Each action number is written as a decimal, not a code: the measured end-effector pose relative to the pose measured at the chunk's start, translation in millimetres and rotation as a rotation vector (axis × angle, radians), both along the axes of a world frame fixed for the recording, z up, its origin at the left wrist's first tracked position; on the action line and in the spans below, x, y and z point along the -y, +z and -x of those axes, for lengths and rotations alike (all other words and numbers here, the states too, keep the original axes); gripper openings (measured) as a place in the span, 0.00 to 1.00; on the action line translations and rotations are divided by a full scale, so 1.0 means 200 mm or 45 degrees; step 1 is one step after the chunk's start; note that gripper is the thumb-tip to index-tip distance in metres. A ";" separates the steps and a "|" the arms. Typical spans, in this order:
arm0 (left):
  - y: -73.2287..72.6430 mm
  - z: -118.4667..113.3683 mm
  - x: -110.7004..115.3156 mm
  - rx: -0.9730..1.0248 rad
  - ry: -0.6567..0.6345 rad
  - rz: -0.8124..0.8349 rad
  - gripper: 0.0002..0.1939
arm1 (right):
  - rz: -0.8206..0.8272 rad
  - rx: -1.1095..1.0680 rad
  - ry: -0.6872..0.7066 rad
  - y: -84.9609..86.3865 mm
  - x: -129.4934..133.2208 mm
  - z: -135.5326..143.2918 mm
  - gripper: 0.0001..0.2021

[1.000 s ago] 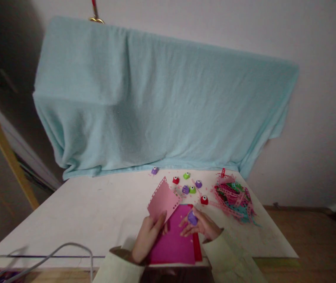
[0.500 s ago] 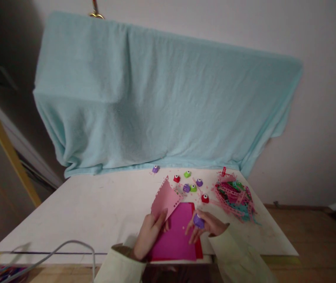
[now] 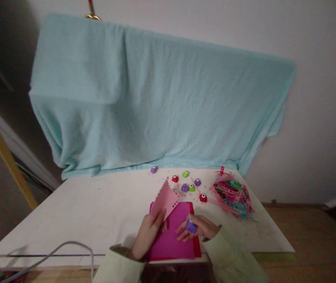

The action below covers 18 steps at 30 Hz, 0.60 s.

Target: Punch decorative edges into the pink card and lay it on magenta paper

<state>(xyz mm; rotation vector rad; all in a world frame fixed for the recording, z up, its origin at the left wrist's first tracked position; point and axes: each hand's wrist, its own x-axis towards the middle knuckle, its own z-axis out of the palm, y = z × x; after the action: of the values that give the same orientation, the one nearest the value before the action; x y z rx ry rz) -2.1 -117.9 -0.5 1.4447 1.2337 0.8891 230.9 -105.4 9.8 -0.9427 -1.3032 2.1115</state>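
My left hand (image 3: 149, 232) pinches the lower corner of a pink paper (image 3: 165, 198) with small holes along its edges, tilted up off the table. In my right hand (image 3: 196, 228) is a purple punch (image 3: 191, 225), its fingers around it, over the magenta paper (image 3: 175, 239). A red sheet (image 3: 196, 247) shows from under the magenta one. Beyond the papers lie more small punches: red (image 3: 203, 197), green (image 3: 186, 173) and purple (image 3: 153, 169), among scattered pink bits.
A heap of punched paper strips (image 3: 233, 194) lies on the right of the white table (image 3: 97, 212). A light blue cloth (image 3: 168, 98) hangs behind. A grey cable (image 3: 67, 243) loops at the front left edge.
My right hand has moved left with the purple punch, nearer to the pink paper. My left hand still holds that paper in nearly the same pose. The view has shifted slightly.
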 end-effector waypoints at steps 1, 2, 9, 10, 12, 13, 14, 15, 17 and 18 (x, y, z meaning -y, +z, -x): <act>0.00 0.00 0.00 0.007 0.000 0.002 0.30 | -0.038 0.029 -0.083 -0.02 0.00 0.01 0.30; 0.00 0.00 0.00 0.012 0.002 0.000 0.30 | -0.117 0.049 -0.246 -0.03 -0.01 0.01 0.28; 0.02 0.00 0.01 -0.014 0.015 -0.008 0.31 | -0.211 -0.113 -0.531 0.01 -0.08 -0.01 0.28; 0.02 0.00 0.01 -0.016 0.016 -0.006 0.31 | -0.142 -0.086 -0.384 0.02 -0.06 0.00 0.29; 0.02 0.00 0.01 -0.014 0.016 -0.008 0.31 | -0.073 0.003 -0.209 0.01 -0.03 0.03 0.30; 0.01 -0.01 0.01 -0.011 0.016 -0.008 0.31 | -0.116 0.043 -0.256 0.00 -0.03 0.04 0.29; 0.01 -0.01 0.01 -0.007 0.017 -0.009 0.31 | -0.199 0.085 -0.386 -0.02 -0.03 0.05 0.29; 0.01 -0.01 0.01 -0.005 0.018 -0.010 0.31 | -0.298 0.126 -0.553 -0.03 -0.04 0.05 0.29; 0.01 -0.01 0.01 -0.004 0.025 -0.008 0.31 | -0.433 0.180 -0.828 -0.03 -0.08 0.01 0.29; 0.01 -0.01 0.01 -0.001 0.028 -0.008 0.31 | -0.445 0.180 -0.875 -0.02 -0.10 -0.02 0.29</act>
<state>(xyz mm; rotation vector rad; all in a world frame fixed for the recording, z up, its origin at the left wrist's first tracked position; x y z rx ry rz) -0.2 -119.7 2.1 1.4392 1.2509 0.9083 234.0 -85.2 5.3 -1.1816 -1.1405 1.2725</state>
